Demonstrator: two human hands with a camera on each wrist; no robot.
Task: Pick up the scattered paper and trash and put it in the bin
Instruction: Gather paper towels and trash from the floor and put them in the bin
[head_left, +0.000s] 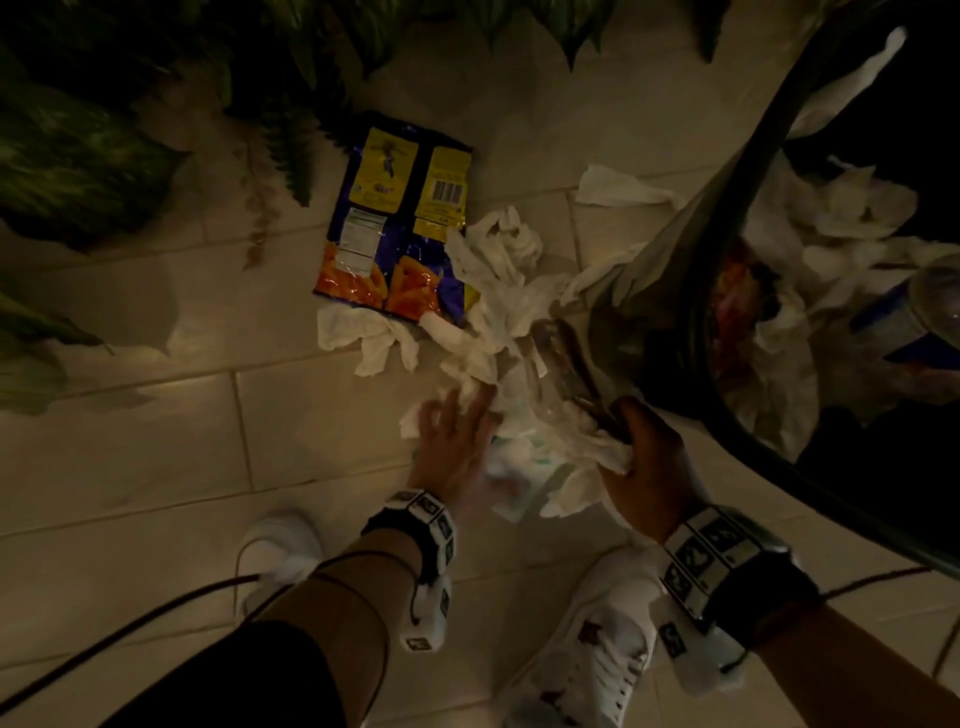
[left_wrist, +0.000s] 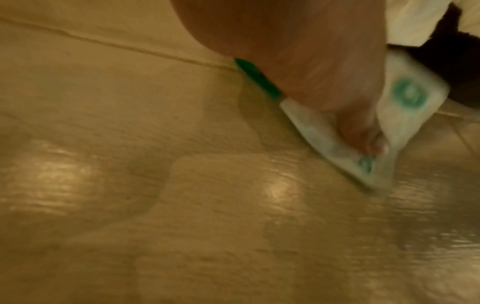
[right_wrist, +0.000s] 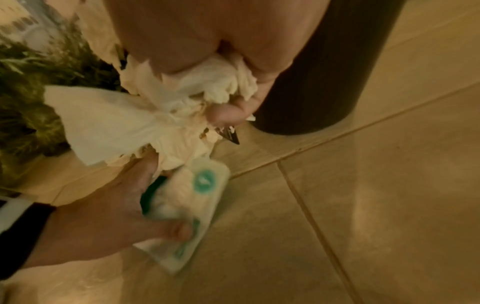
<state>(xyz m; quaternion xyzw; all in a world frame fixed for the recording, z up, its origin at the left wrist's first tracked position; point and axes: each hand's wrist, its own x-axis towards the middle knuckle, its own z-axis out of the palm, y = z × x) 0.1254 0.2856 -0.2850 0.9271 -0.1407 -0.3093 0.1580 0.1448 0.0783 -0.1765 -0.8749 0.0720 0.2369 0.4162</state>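
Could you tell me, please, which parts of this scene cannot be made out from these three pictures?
- Head view: the clear plastic item among the crumpled white tissues is dim and see-through; its shape is unclear.
- Head view: the dark round bin is cut off by the right edge.
- Left wrist view: the left hand covers most of the white packet with green print; blur makes the print unreadable.
- Right wrist view: the right hand hides much of its tissue bundle; a dark strip below is unidentifiable.
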